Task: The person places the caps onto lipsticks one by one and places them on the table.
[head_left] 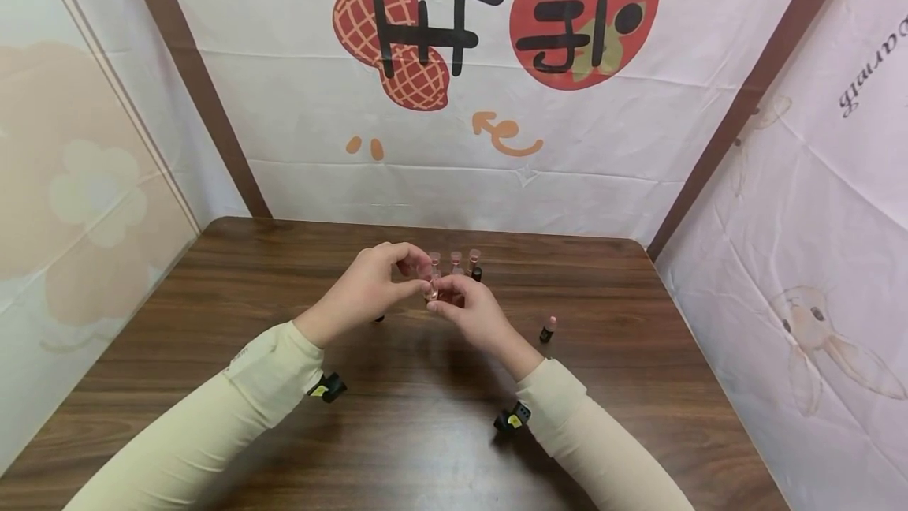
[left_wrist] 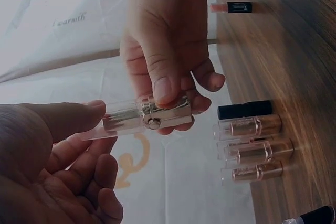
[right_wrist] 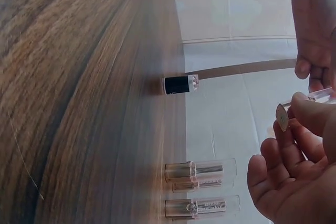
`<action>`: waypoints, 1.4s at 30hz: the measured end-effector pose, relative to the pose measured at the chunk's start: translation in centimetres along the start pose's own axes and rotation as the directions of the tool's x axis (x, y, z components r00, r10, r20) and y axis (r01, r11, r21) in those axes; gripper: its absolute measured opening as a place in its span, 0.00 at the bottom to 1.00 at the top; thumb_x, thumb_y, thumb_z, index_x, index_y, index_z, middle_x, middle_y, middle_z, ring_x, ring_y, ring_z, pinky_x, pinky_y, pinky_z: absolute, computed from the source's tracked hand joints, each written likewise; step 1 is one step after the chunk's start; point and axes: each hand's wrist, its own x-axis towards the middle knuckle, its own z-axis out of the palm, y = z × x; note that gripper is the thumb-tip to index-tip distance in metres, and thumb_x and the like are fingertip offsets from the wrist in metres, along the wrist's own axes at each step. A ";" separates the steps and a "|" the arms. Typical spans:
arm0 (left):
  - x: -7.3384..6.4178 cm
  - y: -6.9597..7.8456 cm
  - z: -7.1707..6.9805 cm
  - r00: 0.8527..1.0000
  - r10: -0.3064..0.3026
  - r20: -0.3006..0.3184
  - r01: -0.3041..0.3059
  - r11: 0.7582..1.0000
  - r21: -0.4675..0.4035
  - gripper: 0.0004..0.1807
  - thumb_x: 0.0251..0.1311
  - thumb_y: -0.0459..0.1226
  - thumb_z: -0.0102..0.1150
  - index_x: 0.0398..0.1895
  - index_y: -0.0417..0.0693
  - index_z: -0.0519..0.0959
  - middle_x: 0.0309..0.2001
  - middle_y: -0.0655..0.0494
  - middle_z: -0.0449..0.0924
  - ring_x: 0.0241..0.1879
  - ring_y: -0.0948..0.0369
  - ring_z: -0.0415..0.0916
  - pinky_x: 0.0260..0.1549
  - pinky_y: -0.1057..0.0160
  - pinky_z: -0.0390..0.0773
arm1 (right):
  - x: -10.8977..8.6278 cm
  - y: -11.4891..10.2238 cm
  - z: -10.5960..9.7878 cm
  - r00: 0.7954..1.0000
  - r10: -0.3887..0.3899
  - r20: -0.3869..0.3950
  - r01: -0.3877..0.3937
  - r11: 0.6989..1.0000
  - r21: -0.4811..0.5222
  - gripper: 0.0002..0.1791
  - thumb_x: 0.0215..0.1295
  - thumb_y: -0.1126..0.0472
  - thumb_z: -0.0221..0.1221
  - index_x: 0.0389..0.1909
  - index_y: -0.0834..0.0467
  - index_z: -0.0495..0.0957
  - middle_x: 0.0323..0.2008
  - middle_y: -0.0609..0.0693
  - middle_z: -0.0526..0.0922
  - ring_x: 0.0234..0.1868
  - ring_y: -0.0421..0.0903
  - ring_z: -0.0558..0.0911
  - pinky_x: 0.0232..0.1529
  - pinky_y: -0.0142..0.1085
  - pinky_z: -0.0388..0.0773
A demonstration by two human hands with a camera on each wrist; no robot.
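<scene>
Both hands hold one lipstick [left_wrist: 165, 113] with a gold base and a clear cap, raised above the table. My left hand [head_left: 372, 286] pinches the clear cap [left_wrist: 123, 121] end between thumb and fingers. At the other end, my right hand [head_left: 475, 312] grips the gold base with its thumb and fingers. The cap sits around the upper part of the tube. In the right wrist view, the flat bottom of the base [right_wrist: 282, 117] shows beyond the right thumb. Behind the hands stand several similar gold lipsticks [left_wrist: 260, 150] with clear caps.
A black tube [left_wrist: 244, 109] stands beside the gold lipsticks. An uncapped black lipstick with a pink tip [head_left: 548, 330] stands to the right on the wooden table [head_left: 397, 448]. Left of the hands is a black-banded tube [right_wrist: 177, 84]. A printed curtain [head_left: 305, 188] hangs behind the table.
</scene>
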 end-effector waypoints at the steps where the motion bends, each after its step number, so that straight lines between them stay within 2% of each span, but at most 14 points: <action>1: 0.0 0.0 0.0 1.000 0.000 0.003 0.000 1.000 0.002 0.10 0.61 0.38 0.73 0.44 0.53 0.84 0.41 0.62 0.84 0.43 0.59 0.76 0.48 0.52 0.76 | 0.0 0.0 0.0 1.000 0.003 0.001 -0.003 1.000 -0.002 0.12 0.68 0.58 0.68 0.49 0.55 0.83 0.43 0.47 0.85 0.38 0.41 0.80 0.38 0.33 0.79; 9: 0.2 0.1 0.0 1.000 0.009 0.030 -0.009 1.000 -0.007 0.11 0.64 0.37 0.70 0.48 0.50 0.83 0.39 0.62 0.83 0.42 0.61 0.77 0.46 0.57 0.75 | -0.1 -0.8 -0.1 1.000 0.014 0.018 -0.013 1.000 -0.012 0.12 0.69 0.58 0.67 0.50 0.54 0.83 0.44 0.46 0.86 0.42 0.41 0.82 0.42 0.35 0.81; 18: 0.3 0.5 0.3 0.999 0.020 0.039 -0.020 1.000 0.019 0.10 0.64 0.35 0.69 0.47 0.48 0.82 0.38 0.59 0.82 0.42 0.59 0.75 0.47 0.52 0.75 | 0.1 -1.1 -0.3 0.999 0.011 0.034 -0.011 1.000 -0.013 0.11 0.68 0.58 0.67 0.49 0.55 0.83 0.43 0.46 0.86 0.41 0.42 0.81 0.41 0.35 0.80; 23: 0.5 0.6 0.6 0.998 0.028 0.051 -0.030 0.999 0.032 0.10 0.64 0.35 0.70 0.47 0.48 0.83 0.38 0.60 0.82 0.42 0.59 0.75 0.47 0.53 0.74 | 0.1 -0.8 -0.4 0.999 0.015 0.035 -0.015 1.000 -0.001 0.11 0.67 0.59 0.68 0.48 0.55 0.83 0.42 0.46 0.86 0.41 0.42 0.81 0.41 0.36 0.80; 27: 0.6 0.6 0.8 0.998 0.029 0.048 -0.030 0.999 0.033 0.13 0.62 0.36 0.71 0.49 0.48 0.83 0.38 0.60 0.83 0.42 0.58 0.76 0.46 0.54 0.75 | 0.1 -0.8 -0.8 0.999 -0.027 0.030 0.030 0.995 -0.092 0.10 0.66 0.58 0.69 0.47 0.53 0.83 0.40 0.46 0.84 0.38 0.43 0.81 0.39 0.35 0.79; 32: 0.6 0.1 1.4 0.999 0.023 0.042 -0.024 1.000 0.019 0.13 0.61 0.37 0.73 0.48 0.50 0.84 0.37 0.61 0.83 0.42 0.59 0.76 0.46 0.54 0.75 | 0.2 -0.9 -1.3 0.995 -0.092 0.044 0.100 0.960 -0.263 0.10 0.65 0.56 0.70 0.45 0.51 0.84 0.39 0.45 0.82 0.43 0.50 0.81 0.42 0.43 0.80; 35: 0.7 -0.1 1.6 0.999 0.024 0.044 -0.025 1.000 0.011 0.13 0.61 0.37 0.73 0.48 0.51 0.84 0.37 0.61 0.83 0.43 0.58 0.76 0.47 0.52 0.75 | 0.3 -0.8 -1.4 0.994 -0.092 0.059 0.105 0.951 -0.289 0.10 0.65 0.55 0.70 0.46 0.50 0.84 0.40 0.44 0.82 0.46 0.52 0.82 0.44 0.45 0.80; 37: 0.7 -0.2 1.6 0.999 0.019 0.044 -0.020 1.000 0.011 0.13 0.61 0.37 0.73 0.48 0.50 0.84 0.38 0.60 0.83 0.43 0.58 0.77 0.47 0.51 0.76 | 0.3 -0.7 -1.4 0.995 -0.083 0.061 0.098 0.950 -0.297 0.10 0.66 0.55 0.70 0.46 0.50 0.84 0.40 0.43 0.82 0.46 0.52 0.82 0.43 0.42 0.80; 42: 0.5 -0.7 1.4 0.999 -0.022 0.045 0.021 1.000 0.017 0.15 0.61 0.38 0.72 0.50 0.48 0.84 0.44 0.55 0.85 0.46 0.57 0.77 0.51 0.48 0.78 | 0.6 -0.4 -1.5 0.997 -0.060 0.045 0.072 0.942 -0.328 0.09 0.66 0.55 0.69 0.45 0.49 0.83 0.40 0.41 0.83 0.42 0.46 0.83 0.40 0.35 0.79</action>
